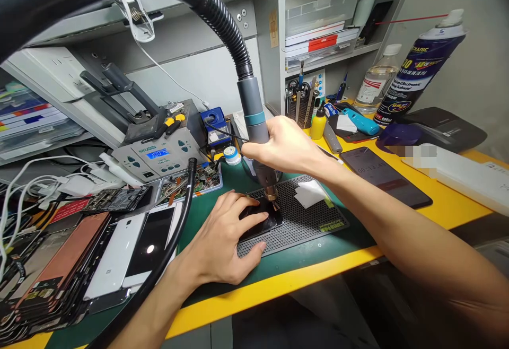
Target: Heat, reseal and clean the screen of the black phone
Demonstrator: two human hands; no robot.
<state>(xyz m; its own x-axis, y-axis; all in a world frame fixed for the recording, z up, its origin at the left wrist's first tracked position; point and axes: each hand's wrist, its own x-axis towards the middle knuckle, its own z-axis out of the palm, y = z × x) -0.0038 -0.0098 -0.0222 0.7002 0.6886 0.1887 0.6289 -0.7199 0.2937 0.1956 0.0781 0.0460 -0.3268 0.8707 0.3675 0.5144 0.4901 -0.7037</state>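
Note:
My right hand (284, 145) is wrapped round the grey handle of a hot air gun (253, 105). The gun's brass nozzle points down, just above a black phone (260, 220). That phone lies on a grey perforated mat (306, 227), and its far part is hidden by my fingers and the nozzle. My left hand (230, 232) rests with fingers spread, the index finger lying across the phone's dark surface and the thumb stretched out near its front edge. A white folded piece (310, 193) lies on the mat to the right of the nozzle.
A black hose (186, 195) arches overhead and past my left arm. To the left are a rework station (163, 155), phones and a stack of phone parts (51, 280). At right sit a phone showing a timer (382, 176), a spray can (421, 68) and bottles.

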